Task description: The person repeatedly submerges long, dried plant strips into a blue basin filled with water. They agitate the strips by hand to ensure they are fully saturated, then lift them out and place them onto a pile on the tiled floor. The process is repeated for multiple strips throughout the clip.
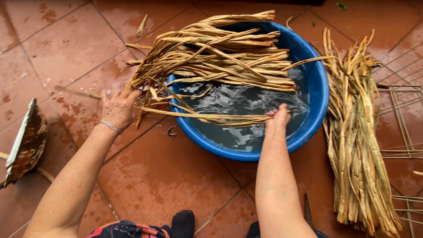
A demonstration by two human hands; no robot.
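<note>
A blue basin (318,94) of water (238,105) sits on wet red floor tiles (163,176). Across its far half lies a bundle of long dry reeds (220,57), resting on the rim, their left ends fanning out past the basin's left edge over the tiles.

The left hand (116,108) is just outside the basin's left rim, palm down, fingers spread and loosely curled onto the lower left ends of the reeds. It touches those ends; whether it truly grips any of them cannot be told. A thin bracelet (110,127) circles the wrist.

The right hand (277,118) is over the water, near the basin's near right rim. Its fingers are closed on a thin bunch of strands (211,117) that runs leftward from the hand, low over the water, toward the left hand. So this bunch spans between both hands, in front of the main bundle.

To the right of the basin, on the tiles, a second pile of reeds (357,150) lies lengthwise, well apart from both hands. Beyond it a wire frame (403,119) lies on the floor. At the far left lies a worn flat board (26,143). A blade tip (307,211) shows beside the right forearm.
</note>
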